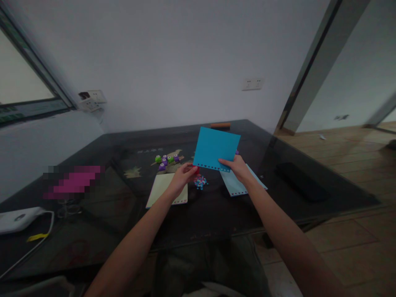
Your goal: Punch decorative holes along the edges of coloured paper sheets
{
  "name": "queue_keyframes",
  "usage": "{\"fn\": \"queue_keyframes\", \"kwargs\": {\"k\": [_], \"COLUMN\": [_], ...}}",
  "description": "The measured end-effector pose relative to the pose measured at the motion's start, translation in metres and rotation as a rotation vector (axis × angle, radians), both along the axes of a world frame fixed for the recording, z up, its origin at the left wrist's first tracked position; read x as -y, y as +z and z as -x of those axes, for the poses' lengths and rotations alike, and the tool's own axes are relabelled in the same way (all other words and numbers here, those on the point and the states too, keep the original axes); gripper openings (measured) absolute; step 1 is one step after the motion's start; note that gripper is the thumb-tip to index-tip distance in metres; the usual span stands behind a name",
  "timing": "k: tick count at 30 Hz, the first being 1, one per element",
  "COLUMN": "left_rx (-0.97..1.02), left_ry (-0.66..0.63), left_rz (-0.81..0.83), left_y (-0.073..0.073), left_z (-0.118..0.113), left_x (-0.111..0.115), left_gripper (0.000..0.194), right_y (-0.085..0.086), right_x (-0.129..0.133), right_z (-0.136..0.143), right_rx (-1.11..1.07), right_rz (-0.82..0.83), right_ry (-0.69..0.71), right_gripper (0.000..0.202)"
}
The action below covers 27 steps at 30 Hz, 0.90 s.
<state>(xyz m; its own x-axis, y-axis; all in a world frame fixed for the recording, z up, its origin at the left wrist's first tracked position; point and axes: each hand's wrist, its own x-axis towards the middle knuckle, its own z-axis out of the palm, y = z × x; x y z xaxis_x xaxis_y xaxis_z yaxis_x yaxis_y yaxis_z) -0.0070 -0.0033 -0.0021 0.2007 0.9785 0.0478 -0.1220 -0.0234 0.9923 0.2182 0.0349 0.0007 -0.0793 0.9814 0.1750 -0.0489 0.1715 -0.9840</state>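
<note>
The blue sheet (218, 144) is raised above the middle of the tabletop (204, 222), its punched edge towards the near side. The right hand (240, 168) holds it at the near right corner, the fingers drawn in narrow with the thumb lying on its face. The left hand (182, 177) is at the sheet's near left corner, fingers bent and fairly narrow, with a small red thing (196, 169) at their tips; the view is too soft there to tell whether they pinch it, the corner or both.

Just on the near side of those fingertips sits a spiky pink-and-blue cluster (200, 182). The yellow pad (162, 189) lies to the left, partly under the left hand and wrist, and the pale blue pad (236, 185) to the right, partly under the right. Big-eyed green and purple figures (170, 159) are bunched on the far left side.

With the grip so near one edge, the blue sheet could droop or twist if the left fingers give no support. It also screens what is behind it, so a low sweep could knock the cluster or the purple thing (237, 152) peeping past its right side. A dropped wrist could drag either pad askew.
</note>
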Motion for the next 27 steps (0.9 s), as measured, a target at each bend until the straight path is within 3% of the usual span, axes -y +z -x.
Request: {"fn": "queue_keyframes", "kwargs": {"k": [8,18,27], "left_rx": [-0.027,-0.114,-0.112], "left_ry": [0.001,0.043,0.044], "left_rz": [-0.022,-0.084,-0.085], "left_y": [0.0023,-0.0008,0.0011], "left_z": [0.0004,-0.0003,-0.0009], "left_x": [-0.0001,-0.0034,-0.0019], "left_gripper": [0.037,0.034,0.033], "right_y": [-0.0029,0.0025,0.0019], "right_x": [-0.0059,-0.001,-0.0018], "right_z": [-0.0008,-0.0026,-0.0024], "right_rx": [0.016,0.161,0.16], "right_rz": [-0.104,-0.156,-0.162], "right_ry": [-0.153,-0.124,-0.113], "right_gripper": [0.054,0.048,0.05]}}
